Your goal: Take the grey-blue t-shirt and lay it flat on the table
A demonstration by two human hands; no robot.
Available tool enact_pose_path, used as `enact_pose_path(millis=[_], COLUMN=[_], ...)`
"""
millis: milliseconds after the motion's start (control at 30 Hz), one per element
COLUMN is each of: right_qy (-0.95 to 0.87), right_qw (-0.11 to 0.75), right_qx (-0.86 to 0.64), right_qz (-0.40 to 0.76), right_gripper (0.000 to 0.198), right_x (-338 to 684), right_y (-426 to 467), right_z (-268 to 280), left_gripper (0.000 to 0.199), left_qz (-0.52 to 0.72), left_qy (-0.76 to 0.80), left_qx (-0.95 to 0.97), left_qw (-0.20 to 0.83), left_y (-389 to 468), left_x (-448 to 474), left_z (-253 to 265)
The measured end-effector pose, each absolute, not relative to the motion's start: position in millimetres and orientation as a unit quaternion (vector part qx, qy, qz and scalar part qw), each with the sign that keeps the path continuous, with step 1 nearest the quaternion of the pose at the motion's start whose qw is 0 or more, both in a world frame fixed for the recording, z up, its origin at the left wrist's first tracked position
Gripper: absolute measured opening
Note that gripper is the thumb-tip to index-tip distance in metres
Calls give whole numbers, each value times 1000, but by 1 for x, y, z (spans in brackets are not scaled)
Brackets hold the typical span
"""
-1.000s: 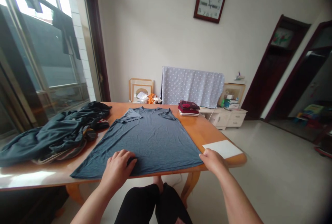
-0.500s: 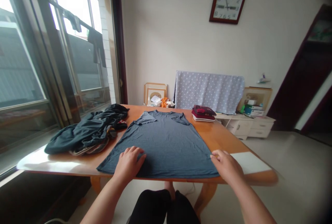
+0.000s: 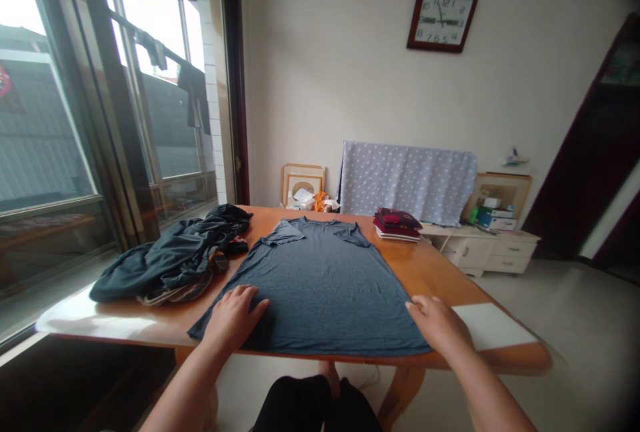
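A dark blue-grey T-shirt (image 3: 325, 292) is spread flat on the wooden table, its neck at the far side and its hem along the near edge. Its two short sleeves are turned inward onto the body. My left hand (image 3: 235, 312) rests on the lower left of the shirt, fingers stretched out and thumb apart. At the shirt's right side edge, near the hem, my right hand (image 3: 437, 325) has thumb and fingers closed on the fabric. The fingertips of that hand are partly hidden.
A heap of dark clothes (image 3: 165, 255) lies on the table's left. Folded maroon and striped garments (image 3: 397, 224) are stacked at the far right. A pale sheet (image 3: 493, 325) lies near the right corner. Beyond stand a white cabinet (image 3: 500, 255) and something under a dotted cloth (image 3: 407, 182).
My left hand has slid a little to the left over the shirt. My right hand stays at the shirt's right edge. The view has tilted slightly.
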State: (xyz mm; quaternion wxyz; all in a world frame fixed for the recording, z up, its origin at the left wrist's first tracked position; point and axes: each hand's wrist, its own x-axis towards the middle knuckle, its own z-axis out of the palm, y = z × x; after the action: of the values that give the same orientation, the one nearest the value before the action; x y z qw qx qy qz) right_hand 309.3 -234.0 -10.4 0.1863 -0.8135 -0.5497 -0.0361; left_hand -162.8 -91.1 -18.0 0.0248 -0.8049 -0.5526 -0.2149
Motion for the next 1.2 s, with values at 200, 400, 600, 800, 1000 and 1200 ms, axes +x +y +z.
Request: enact_pose_path(millis=[200,400,600,800,1000,1200], right_qy=[-607,-574,-587,-612,-600,-599], right_qw=[194,152,198,165,167,173], right_qx=[-768,-804,-785,-773,-781,-780], right_qz=[-63,-3,9,21,45,57], right_gripper=[37,30,34,35,30,23], right_x=[287,319,320,327,346,339], right_y=[-196,-186,-162,-147,-141,-124], right_z=[-10,-28,-13,-28,-24,-8], left_gripper=[49,47,40,38,40,40], left_qz=[-214,-211,-206,-153,-144,-108], left_qy=[-543,-549,-582,-613,-628,-633], left_qx=[-812,-808,-787,-775,-765,-766], left_qw=[26,-17,-12,-16,-7,-28], left_y=[-73,-69,-43,-14,-2,24], left_x=[-161,-174,-152,-153,-159,-147], left_z=[-17,-19,10,8,8,19])
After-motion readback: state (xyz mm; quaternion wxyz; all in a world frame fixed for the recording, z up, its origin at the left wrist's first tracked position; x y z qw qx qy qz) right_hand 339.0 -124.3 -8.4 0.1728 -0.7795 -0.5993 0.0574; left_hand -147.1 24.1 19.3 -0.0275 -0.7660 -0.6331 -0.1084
